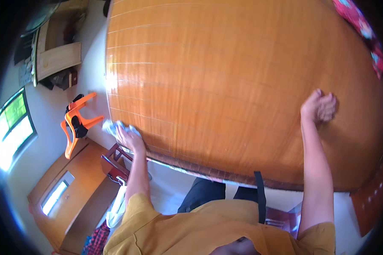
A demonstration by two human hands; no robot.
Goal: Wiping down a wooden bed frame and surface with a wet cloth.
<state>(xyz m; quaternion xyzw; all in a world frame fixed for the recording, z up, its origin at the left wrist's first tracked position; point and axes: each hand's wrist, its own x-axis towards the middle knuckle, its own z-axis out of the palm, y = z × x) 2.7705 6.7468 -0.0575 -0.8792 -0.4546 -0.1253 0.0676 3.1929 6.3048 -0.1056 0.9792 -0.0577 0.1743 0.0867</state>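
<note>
L hand [131,139], fingers extended, atop pale-blue cloth [109,126] at left edge of brown mat [217,93]; grip unclear. R hand [320,106] in loose fist on mat, well apart. Red-brown panel [366,206], far R: pale spots, can't tell if lettering.

An orange chair [75,112] with black cloth [78,127] on it stands left of the left hand [130,139]. Farther ahead and left of that hand is pale wooden furniture [59,63]; well out to its left, a bright window [8,144]. Behind it sits a dark reddish wooden piece [117,166]. Pink patterned fabric [356,19] lies ahead and right of the right hand [319,107].
</note>
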